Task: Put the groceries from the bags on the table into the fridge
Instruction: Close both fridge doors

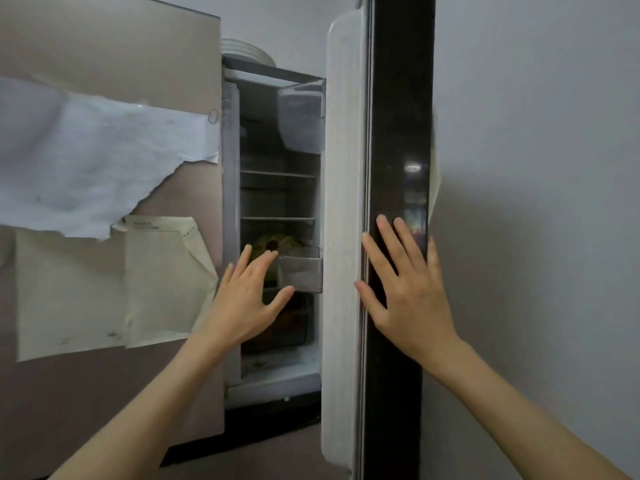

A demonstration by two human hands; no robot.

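The fridge (277, 202) stands partly open in front of me, its dark interior showing wire shelves and some greenish food (277, 242) on a lower shelf. Its door (398, 133), black and glossy outside with a white inner lining, is swung out edge-on toward me. My right hand (405, 289) lies flat with fingers spread on the black outer face of the door. My left hand (247, 296) is open, fingers apart, in front of the gap beside a clear door bin (301, 273). Neither hand holds anything. No bags or table are in view.
The fridge's left side panel (110, 46) carries pinned papers: a torn white sheet (86, 168) and yellowish sheets (104, 289). A stack of white plates (247, 51) sits on top of the fridge. A grey wall (536, 168) runs close on the right.
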